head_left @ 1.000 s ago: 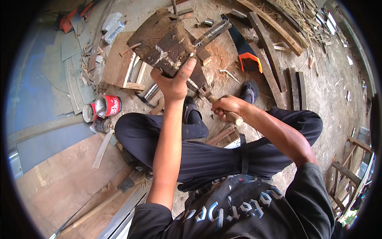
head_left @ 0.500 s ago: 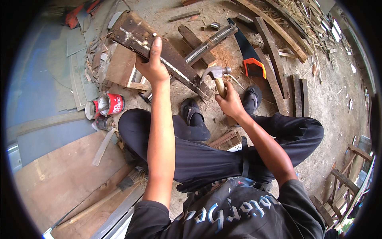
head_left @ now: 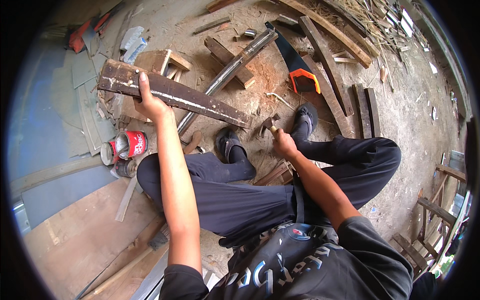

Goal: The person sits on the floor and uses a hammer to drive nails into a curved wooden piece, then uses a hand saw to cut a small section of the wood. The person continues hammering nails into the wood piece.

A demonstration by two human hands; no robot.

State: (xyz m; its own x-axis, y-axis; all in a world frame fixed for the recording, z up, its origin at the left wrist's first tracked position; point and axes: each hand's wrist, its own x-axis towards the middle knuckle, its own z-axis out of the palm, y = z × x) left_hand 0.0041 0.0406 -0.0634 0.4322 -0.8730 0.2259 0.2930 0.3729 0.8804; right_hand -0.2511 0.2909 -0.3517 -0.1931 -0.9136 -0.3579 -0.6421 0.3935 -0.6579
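The left hand clamps a long, dark-brown wooden plank streaked with white at eleven o'clock from the person, thumb laid on its upper face just beside a pale, round knob; the other fingers are mostly hidden beneath. At twelve, the right hand is wrapped around a claw hammer with a grey steel head and pale wooden handle, fingers gripping close below the head, which is near the plank's right end but apart from it. Whether that end meets the floor cannot be told. A grip this high probably favours control; one lower down should give more force. Firm support would likely steady the plank. Just past twelve lies a dark-bladed handsaw with an orange-and-black handle.
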